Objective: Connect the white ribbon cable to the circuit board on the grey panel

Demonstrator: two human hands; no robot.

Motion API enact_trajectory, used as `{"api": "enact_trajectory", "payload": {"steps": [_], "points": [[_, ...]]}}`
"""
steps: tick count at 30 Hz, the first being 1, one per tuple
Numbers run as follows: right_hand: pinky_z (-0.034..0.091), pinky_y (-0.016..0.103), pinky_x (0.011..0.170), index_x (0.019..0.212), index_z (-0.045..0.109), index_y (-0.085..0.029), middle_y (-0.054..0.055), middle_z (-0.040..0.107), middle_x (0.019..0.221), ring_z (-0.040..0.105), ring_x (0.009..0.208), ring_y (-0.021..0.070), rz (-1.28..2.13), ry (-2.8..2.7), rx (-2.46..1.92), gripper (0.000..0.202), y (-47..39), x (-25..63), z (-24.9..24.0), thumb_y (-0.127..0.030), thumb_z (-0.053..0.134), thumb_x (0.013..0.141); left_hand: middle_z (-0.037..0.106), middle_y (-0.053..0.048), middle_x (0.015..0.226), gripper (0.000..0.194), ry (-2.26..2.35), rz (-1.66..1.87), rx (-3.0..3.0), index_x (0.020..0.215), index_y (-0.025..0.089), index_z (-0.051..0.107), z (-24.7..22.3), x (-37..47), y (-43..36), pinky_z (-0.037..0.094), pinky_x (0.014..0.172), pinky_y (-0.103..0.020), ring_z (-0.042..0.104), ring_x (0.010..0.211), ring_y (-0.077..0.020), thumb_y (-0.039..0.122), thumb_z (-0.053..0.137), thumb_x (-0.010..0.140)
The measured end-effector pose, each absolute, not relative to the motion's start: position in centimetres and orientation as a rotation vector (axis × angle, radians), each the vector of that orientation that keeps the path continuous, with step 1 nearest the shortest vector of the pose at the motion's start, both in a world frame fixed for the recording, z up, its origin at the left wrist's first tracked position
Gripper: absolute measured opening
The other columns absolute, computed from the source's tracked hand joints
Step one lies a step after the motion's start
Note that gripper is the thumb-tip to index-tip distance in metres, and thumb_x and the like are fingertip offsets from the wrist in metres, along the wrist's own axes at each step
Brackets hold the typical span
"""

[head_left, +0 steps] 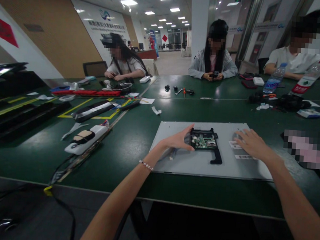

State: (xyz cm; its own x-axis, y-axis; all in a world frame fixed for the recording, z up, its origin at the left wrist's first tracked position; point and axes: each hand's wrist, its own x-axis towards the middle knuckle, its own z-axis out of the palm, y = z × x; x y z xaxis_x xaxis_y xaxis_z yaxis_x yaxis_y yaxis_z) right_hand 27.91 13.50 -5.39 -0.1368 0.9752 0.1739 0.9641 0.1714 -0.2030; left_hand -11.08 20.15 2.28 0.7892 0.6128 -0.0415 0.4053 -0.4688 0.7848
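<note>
Spanning the left end of the black bracket (217, 157), the thumb and index finger of the left hand (175, 140) stand wide apart; whether they press on it I cannot tell. The fingers of the right hand (253, 144) lie loosely spread by the white labels (245, 157). Between both sets of fingers sits the circuit board (204, 141); beneath them, the grey panel (184, 165) on the table (131, 143). Steadying by bracket and panel, clear of the components, seems wisest. A screwdriver (184, 94) lies well beyond the fingers.
</note>
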Motion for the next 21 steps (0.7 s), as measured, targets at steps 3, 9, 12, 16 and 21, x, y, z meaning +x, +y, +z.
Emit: {"api": "enact_trajectory", "payload": {"steps": [3, 9, 12, 16, 21], "points": [[0.031, 0.058, 0.114, 0.147, 0.045, -0.018, 0.015, 0.039, 0.155, 0.031, 0.144, 0.0380, 0.128, -2.174, -1.860, 0.069, 13.3, 26.2, -4.4, -0.060, 0.026, 0.096, 0.008, -0.018, 0.163, 0.125, 0.743, 0.315, 2.119, 0.158, 0.018, 0.002, 2.1, -10.8, 19.9, 0.012, 0.122, -0.050, 0.014, 0.149, -0.0350, 0.046, 0.081, 0.065], [0.031, 0.052, 0.117, 0.149, 0.041, -0.020, 0.013, 0.037, 0.156, 0.030, 0.145, 0.0324, 0.258, -2.173, -1.709, 0.067, 12.8, 24.0, -3.2, -0.059, 0.026, 0.097, 0.014, -0.019, 0.162, 0.123, 0.776, 0.355, 2.151, 0.158, 0.014, 0.010, 2.3, -10.8, 19.4, 0.013, 0.122, -0.051, 0.017, 0.148, -0.0371, 0.047, 0.081, 0.064], [0.031, 0.052, 0.117, 0.149, 0.039, -0.022, 0.013, 0.041, 0.154, 0.034, 0.143, 0.0307, 0.292, -2.137, -1.673, 0.066, 13.1, 24.5, -3.6, -0.060, 0.029, 0.096, 0.015, -0.020, 0.161, 0.123, 0.779, 0.358, 2.168, 0.158, 0.014, 0.011, 2.2, -10.9, 19.4, 0.013, 0.121, -0.052, 0.018, 0.148, -0.0377, 0.049, 0.081, 0.063], [0.032, 0.052, 0.116, 0.150, 0.038, -0.024, 0.012, 0.042, 0.153, 0.037, 0.142, 0.0298, 0.295, -2.109, -1.652, 0.064, 13.2, 25.2, -4.1, -0.059, 0.032, 0.096, 0.017, -0.020, 0.161, 0.122, 0.772, 0.369, 2.174, 0.158, 0.016, 0.011, 2.0, -11.0, 19.5, 0.014, 0.120, -0.055, 0.019, 0.147, -0.0387, 0.049, 0.081, 0.063], [0.031, 0.051, 0.116, 0.150, 0.039, -0.021, 0.014, 0.039, 0.155, 0.035, 0.143, 0.0314, 0.273, -2.148, -1.684, 0.066, 13.2, 25.0, -4.0, -0.059, 0.033, 0.096, 0.020, -0.022, 0.160, 0.123, 0.771, 0.352, 2.204, 0.158, 0.014, 0.011, 2.1, -10.9, 19.5, 0.017, 0.120, -0.055, 0.022, 0.146, -0.0396, 0.049, 0.081, 0.063]]}}
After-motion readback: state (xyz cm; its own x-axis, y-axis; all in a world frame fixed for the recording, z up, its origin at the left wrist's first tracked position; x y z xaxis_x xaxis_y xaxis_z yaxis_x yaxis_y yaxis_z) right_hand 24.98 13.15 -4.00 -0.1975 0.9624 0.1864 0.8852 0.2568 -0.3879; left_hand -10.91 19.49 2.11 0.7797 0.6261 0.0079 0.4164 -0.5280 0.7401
